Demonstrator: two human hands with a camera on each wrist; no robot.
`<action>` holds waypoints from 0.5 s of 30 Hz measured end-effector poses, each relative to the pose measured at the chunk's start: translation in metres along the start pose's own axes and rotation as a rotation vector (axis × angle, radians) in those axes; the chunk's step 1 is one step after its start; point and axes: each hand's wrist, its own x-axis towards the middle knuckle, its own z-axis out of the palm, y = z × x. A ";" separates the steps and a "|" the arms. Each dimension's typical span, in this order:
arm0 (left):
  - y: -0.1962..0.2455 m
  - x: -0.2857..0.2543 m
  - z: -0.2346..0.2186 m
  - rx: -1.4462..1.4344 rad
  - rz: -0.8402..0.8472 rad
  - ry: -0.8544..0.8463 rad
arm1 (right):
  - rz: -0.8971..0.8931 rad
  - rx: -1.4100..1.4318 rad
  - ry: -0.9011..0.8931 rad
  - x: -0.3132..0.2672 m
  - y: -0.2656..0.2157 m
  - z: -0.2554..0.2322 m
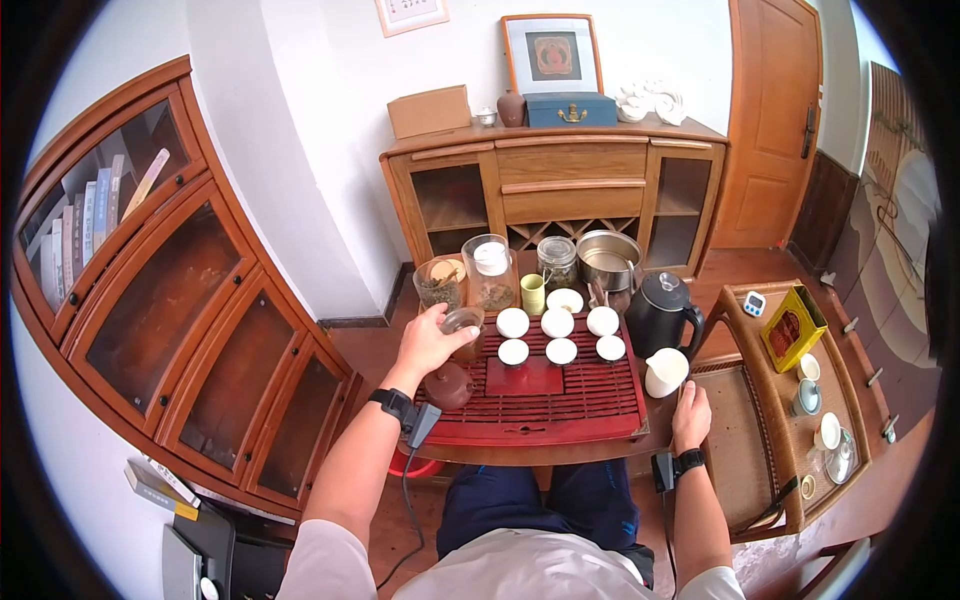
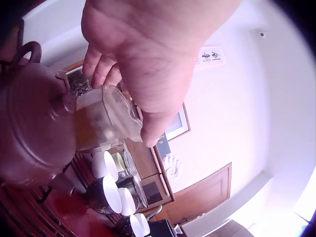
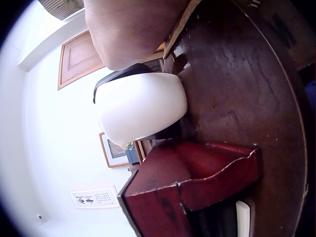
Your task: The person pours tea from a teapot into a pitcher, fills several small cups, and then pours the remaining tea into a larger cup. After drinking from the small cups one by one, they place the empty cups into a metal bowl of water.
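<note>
Around the rim of a glass pitcher point(image 1: 466, 340) holding amber liquid, the left hand point(image 1: 428, 345) has its thumb and fingers; the left wrist view shows the pitcher point(image 2: 94, 121) beneath the hand point(image 2: 143, 59). A brown clay teapot point(image 1: 448, 386) sits just in front of it on the red slatted tray point(image 1: 600, 405). At the tray's right, the right hand point(image 1: 691, 415) is beside a white pitcher point(image 1: 665, 373). In the right wrist view the hand point(image 3: 131, 32) is close to the white pitcher point(image 3: 143, 106); its fingertips are hidden, so contact is unclear.
Several white cups point(image 1: 561, 351) stand in two rows on the tray. Behind are glass jars point(image 1: 495, 285), a green cup point(image 1: 532, 293) and a steel pot point(image 1: 608, 262). A black kettle point(image 1: 660, 312) stands right of the tray, near a wicker cart point(image 1: 790, 500) with a yellow box point(image 1: 793, 328).
</note>
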 end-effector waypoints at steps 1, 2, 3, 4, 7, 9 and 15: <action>-0.001 0.004 -0.002 -0.008 -0.020 -0.029 | -0.002 0.008 0.004 -0.001 -0.001 -0.001; -0.001 0.007 -0.005 -0.016 -0.040 -0.058 | 0.001 0.007 0.005 0.000 -0.001 -0.001; -0.001 0.009 -0.007 -0.015 -0.040 -0.060 | 0.004 0.005 0.001 0.000 -0.001 -0.001; -0.002 0.012 -0.010 0.015 -0.045 -0.085 | 0.007 0.003 -0.004 0.000 0.000 0.000; 0.013 0.014 -0.021 0.099 -0.048 -0.136 | 0.013 -0.016 -0.015 0.001 0.001 0.000; 0.020 0.011 -0.024 0.153 -0.045 -0.161 | 0.010 -0.016 -0.014 0.001 0.001 0.000; -0.001 0.014 -0.012 0.231 0.044 -0.116 | 0.014 -0.020 -0.009 0.002 0.004 0.003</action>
